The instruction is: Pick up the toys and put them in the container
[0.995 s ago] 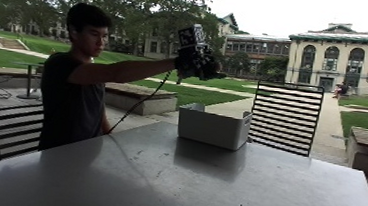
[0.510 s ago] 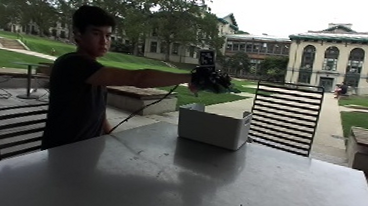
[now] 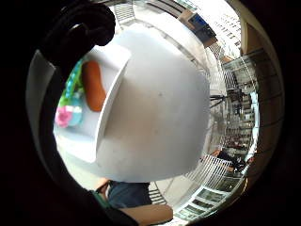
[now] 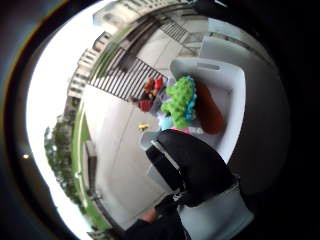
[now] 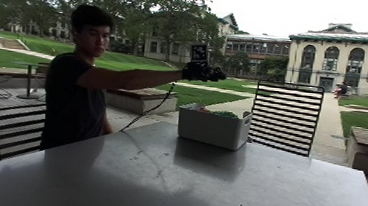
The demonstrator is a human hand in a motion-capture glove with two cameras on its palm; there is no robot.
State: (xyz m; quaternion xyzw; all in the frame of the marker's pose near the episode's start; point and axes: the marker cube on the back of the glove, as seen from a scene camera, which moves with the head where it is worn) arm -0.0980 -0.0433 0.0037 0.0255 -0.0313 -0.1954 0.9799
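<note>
Above far bench (image 5: 230, 187) edge: right hand (image 5: 200, 72) over container (image 5: 212, 128) | fingers curled, empty | orange toy (image 3: 94, 85) lengthwise along container wall

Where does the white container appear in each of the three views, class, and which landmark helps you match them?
Outside view: the white container stands on the grey table, below the raised gloved right hand.
Little finger side palm view: container on the table, orange toy inside.
Thumb side palm view: container holding the green toy.
Shared landmark: the slatted chair.
</note>
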